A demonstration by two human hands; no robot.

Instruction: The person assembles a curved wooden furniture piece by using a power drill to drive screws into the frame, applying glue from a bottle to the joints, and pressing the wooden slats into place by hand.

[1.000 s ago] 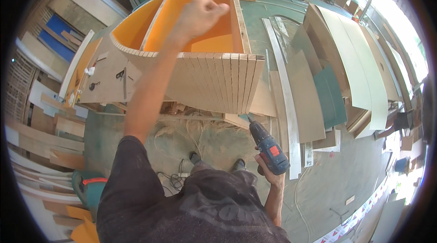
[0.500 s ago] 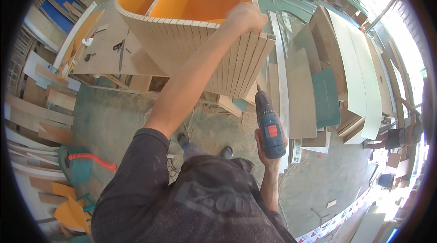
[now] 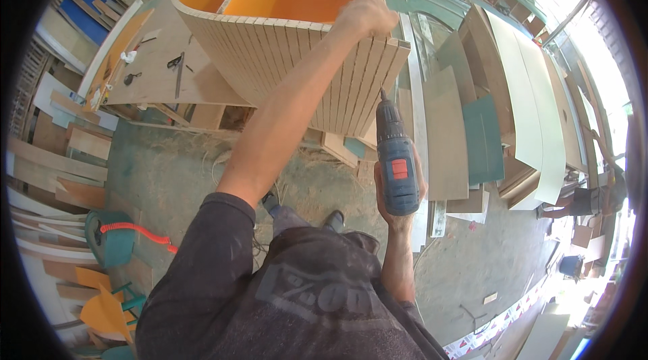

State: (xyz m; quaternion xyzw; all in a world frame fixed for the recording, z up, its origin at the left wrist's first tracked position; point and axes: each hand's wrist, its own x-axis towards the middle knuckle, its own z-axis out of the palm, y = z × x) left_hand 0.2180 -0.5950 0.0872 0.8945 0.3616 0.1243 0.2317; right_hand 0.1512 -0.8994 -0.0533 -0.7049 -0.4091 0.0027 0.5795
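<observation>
A curved wooden piece (image 3: 297,56) with closely spaced vertical grooves on its outside and an orange-yellow inside stands on a worktable. Over its top edge near the right end, my left hand (image 3: 368,17) is closed; the fingertips are hidden on the far side. My right hand (image 3: 401,219) is wrapped round the handle of a cordless drill (image 3: 398,174), dark blue with a red patch on its housing. Its bit points up and forward, in front of the grooved face near the right end. Whether the tip touches the wood I cannot tell.
The worktable (image 3: 152,87) carries a dark square-like tool (image 3: 178,76) and a small tape measure (image 3: 133,78). Sheets and boards (image 3: 447,137) lean at the right. Wood offcuts line the left, near a green bin (image 3: 111,245) with an orange coiled hose (image 3: 138,228). Sawdust covers the floor.
The drill has risen and moved forward in my right hand, its bit now up before the grooved face. My left hand has stayed at the top edge with only a slight shift.
</observation>
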